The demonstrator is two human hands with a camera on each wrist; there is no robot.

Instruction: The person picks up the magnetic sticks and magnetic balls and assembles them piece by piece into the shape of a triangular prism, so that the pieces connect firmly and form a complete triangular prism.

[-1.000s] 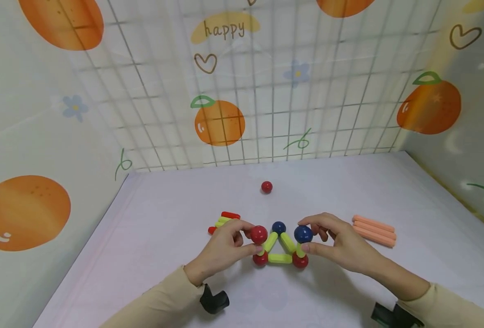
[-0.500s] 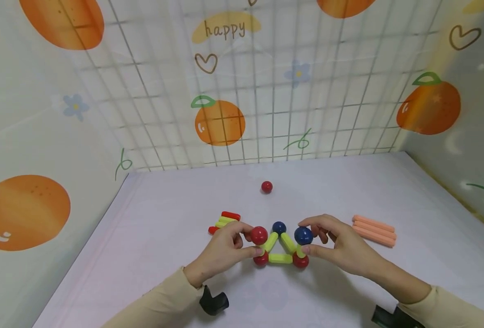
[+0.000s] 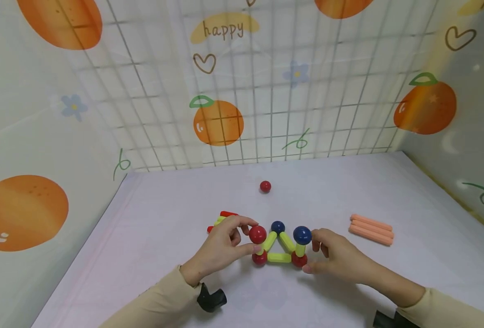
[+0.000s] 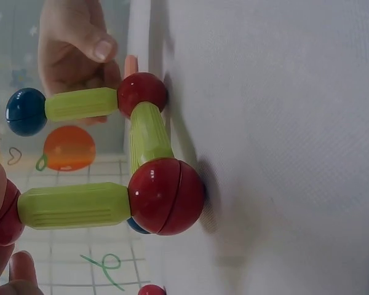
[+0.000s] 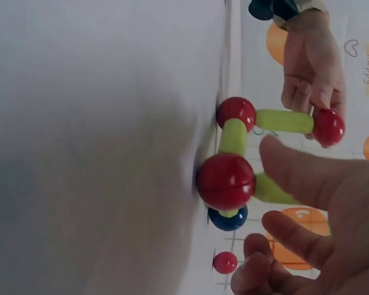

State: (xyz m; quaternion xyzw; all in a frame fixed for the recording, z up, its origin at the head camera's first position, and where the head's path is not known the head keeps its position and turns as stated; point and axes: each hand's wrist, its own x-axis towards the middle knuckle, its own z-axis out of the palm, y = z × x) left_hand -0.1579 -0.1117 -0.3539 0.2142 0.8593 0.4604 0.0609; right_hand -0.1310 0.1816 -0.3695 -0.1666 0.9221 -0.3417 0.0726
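Note:
A frame of yellow-green rods (image 3: 279, 258) and balls rests on the white table, its base a triangle with red balls at the two near corners and a blue ball (image 3: 278, 227) at the far one. Two upright rods rise from the near corners. My left hand (image 3: 219, 248) pinches the red ball (image 3: 258, 234) topping the left upright, thumb and fingers on either side in the left wrist view. Beside the right upright, topped by a larger-looking blue ball (image 3: 302, 235), my right hand (image 3: 344, 258) has its fingers spread loosely, thumb near the lower red ball (image 5: 226, 182).
A loose red ball (image 3: 265, 186) lies farther back. Several salmon-coloured rods (image 3: 371, 229) lie side by side at the right. Behind my left hand are red rods (image 3: 228, 213) and yellow-green ones, partly hidden. A printed curtain (image 3: 242, 82) over a wire grid closes the back.
My right hand has let go of the blue ball and its upright rod and moved slightly right and down. My left hand keeps its pinch on the red ball.

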